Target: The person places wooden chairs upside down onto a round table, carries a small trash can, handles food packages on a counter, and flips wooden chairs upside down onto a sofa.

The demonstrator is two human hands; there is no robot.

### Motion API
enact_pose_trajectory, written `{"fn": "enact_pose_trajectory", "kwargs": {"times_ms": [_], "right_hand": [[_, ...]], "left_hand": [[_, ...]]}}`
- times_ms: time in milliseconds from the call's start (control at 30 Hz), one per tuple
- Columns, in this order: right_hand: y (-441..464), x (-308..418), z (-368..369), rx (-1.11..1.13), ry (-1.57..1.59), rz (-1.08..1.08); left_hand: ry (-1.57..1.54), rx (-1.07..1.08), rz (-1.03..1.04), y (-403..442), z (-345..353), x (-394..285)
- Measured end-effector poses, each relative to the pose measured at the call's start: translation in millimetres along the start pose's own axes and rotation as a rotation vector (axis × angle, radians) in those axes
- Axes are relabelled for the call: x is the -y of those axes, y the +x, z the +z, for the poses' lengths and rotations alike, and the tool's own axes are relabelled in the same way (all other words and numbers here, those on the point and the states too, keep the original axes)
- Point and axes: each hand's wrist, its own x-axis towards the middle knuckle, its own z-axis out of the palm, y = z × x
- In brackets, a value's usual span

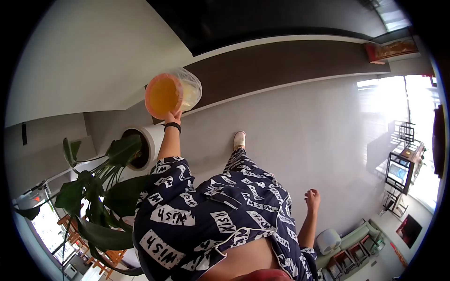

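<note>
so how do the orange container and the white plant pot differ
Colour: the orange container has a pinkish-orange rim and yellower inside, while the white pot has a dark opening.
Support: the container is held in the left hand; neither of the hands holds the pot.
Contents: the pot bears a leafy plant; the container shows none.
Both have round openings.

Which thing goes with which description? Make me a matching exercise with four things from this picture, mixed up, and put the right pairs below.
Column 1
1. Bin
2. Pot
3. Wristband
4. Right hand

Column 2
A. White, around the base of the plant
B. Fingers bent, nothing seen in it
C. Orange, held by the left hand
D. Black, worn on an arm

Right pairs: 1-C, 2-A, 3-D, 4-B
</note>
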Motion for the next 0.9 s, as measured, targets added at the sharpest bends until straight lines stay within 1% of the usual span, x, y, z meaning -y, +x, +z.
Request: {"fn": "enact_pose_trajectory", "kwargs": {"times_ms": [33,100,133,267,400,467,567,600,700,733,767,833,900], "right_hand": [[-8.1,16.3,-3.1,-0.016,-0.003,0.023],[-10.9,12.7,-6.9,-0.034,-0.012,0.042],[-10.6,9.4,-9.6,-0.041,-0.019,0.048],[-12.5,-22.8,-17.1,-0.018,-0.155,0.187],[-28.8,-36.9,-21.1,0.006,-0.176,0.315],[-33.1,-40.5,-21.2,0.005,-0.182,0.351],[-29.1,-53.3,-18.4,0.041,-0.149,0.317],[-32.1,-42.6,-15.9,0.034,-0.161,0.300],[-20.6,-49.1,-10.7,0.038,-0.137,0.164],[-22.4,-38.7,-6.8,0.014,-0.119,0.138],[-25.4,-26.1,-5.7,0.008,-0.131,0.134],[-29.1,-3.0,-4.9,0.006,-0.153,0.120],[-28.3,0.9,-4.7,-0.011,-0.162,0.061]], "left_hand": [[0.008,-0.026,0.004,-3.8,6.2,-0.7],[0.016,-0.077,0.015,-6.1,14.0,0.1],[0.024,-0.068,0.016,-4.4,15.0,0.8],[0.036,-0.039,0.023,24.5,2.7,4.0],[0.055,-0.021,0.028,44.9,-6.9,3.9],[0.047,-0.038,-0.013,54.0,-9.0,2.6],[0.037,-0.081,-0.024,56.9,-8.1,2.4],[0.045,-0.091,-0.016,51.0,-3.3,1.6],[0.101,-0.074,0.020,29.7,8.6,0.2],[0.080,-0.013,-0.030,76.3,-19.4,6.3],[0.073,-0.009,-0.079,77.3,-21.1,4.7],[0.105,0.009,-0.058,66.3,-14.6,5.2],[0.089,-0.013,-0.013,51.7,-5.1,6.7]]}}
